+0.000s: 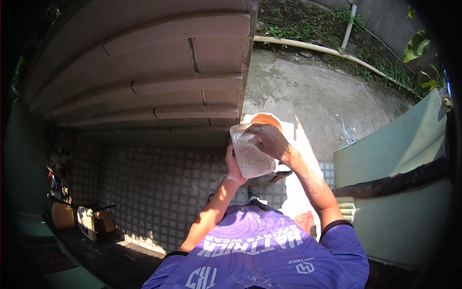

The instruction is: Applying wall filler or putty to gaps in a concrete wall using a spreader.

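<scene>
Head view: a translucent tub (260, 172) is held above the tiled floor (159, 178); the left hand (234, 166) grips its left side; the right hand (270, 140) reaches over its interior, fingers curled, and whether it grips anything cannot be told; an orange container (266, 119) shows just beyond; grey concrete (288, 86) extends ahead, partly shaded; a pale green wall (385, 139) bounds the right.

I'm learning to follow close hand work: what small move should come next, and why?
Probably a gentle scoop with the right hand: it bends over the open translucent plastic tub, what looks like pale grey material shows inside, and the left hand supports the tub's side.
</scene>
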### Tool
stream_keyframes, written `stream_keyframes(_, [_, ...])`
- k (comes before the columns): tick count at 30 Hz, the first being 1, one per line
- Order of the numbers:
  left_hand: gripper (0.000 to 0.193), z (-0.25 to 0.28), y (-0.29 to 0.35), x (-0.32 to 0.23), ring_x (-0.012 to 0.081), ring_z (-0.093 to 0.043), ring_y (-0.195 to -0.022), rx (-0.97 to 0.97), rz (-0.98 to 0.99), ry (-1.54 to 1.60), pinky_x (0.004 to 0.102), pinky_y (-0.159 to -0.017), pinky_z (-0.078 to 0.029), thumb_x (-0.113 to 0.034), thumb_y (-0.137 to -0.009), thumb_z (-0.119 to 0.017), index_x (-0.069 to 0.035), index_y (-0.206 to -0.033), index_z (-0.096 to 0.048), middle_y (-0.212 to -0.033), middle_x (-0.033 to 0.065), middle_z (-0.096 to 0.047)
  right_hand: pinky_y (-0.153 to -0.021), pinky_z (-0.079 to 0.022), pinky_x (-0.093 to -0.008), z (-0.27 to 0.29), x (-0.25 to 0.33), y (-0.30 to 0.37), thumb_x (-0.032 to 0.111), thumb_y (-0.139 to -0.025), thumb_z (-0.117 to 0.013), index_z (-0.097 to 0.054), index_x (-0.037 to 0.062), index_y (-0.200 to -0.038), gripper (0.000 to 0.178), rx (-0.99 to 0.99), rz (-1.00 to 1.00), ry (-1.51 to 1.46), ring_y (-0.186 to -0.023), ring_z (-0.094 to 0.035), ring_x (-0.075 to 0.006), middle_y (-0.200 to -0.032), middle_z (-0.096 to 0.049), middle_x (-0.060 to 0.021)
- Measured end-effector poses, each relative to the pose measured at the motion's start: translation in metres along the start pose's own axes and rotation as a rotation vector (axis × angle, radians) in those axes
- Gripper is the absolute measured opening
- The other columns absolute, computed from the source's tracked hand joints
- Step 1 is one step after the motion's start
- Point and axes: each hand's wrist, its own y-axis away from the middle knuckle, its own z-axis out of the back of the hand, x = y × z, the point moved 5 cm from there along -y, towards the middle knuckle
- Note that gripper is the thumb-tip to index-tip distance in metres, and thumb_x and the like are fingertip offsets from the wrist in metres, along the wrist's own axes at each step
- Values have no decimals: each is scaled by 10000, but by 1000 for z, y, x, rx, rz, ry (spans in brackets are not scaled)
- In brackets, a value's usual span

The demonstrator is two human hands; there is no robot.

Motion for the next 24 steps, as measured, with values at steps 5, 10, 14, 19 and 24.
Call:
stream_keyframes(5, [582,7,-3,2,276,-572,-1137,-46,-8,-22,439,-975,-472,-524,-923,-359,-119,-1302,-535,-1237,87,-594,-911,-495,-419,2,-9,13,-10,-673,-659,-657,56,-1095,427,-139,-33,-62,-1047,-612,-344,-1097,-657,-155])
stream_keyframes(10, [601,19,-11,-1,291,-575,-1147,-38,-25,-37,457,-974,-476,-543,-923,-367,-126,-1331,-510,-1261,81,-587,-888,-508,-372,13,-22,35,67,-763,-719,-689,10,-1045,289,-314,-228,-353,-1000,-658,-258,-1062,-693,-140])
stream_keyframes(14, [618,41,-18,4,307,-582,-1154,-77,-48,-47,491,-969,-480,-566,-918,-382,-147,-1359,-493,-1288,73,-577,-787,-536,-301,1,-72,95,76,-876,-672,-707,-20,-989,152,-640,-635,-673,-881,-680,-164,-972,-710,-91])
stream_keyframes(19, [681,77,-25,11,334,-567,-1178,-193,-16,-81,518,-981,-464,-607,-900,-390,-144,-1395,-459,-1330,97,-555,-767,-534,-286,-74,-176,206,101,-857,-689,-710,-21,-977,172,-644,-1037,-552,-828,-671,-133,-879,-720,-80])
stream_keyframes(24, [848,150,-44,28,417,-491,-1248,-244,12,9,633,-994,-400,-682,-840,-464,-140,-1480,-338,-1439,169,-441,-826,-534,-346,-223,-295,319,84,-751,-700,-694,-7,-997,262,-323,-1186,-472,-883,-690,-227,-921,-722,-123])
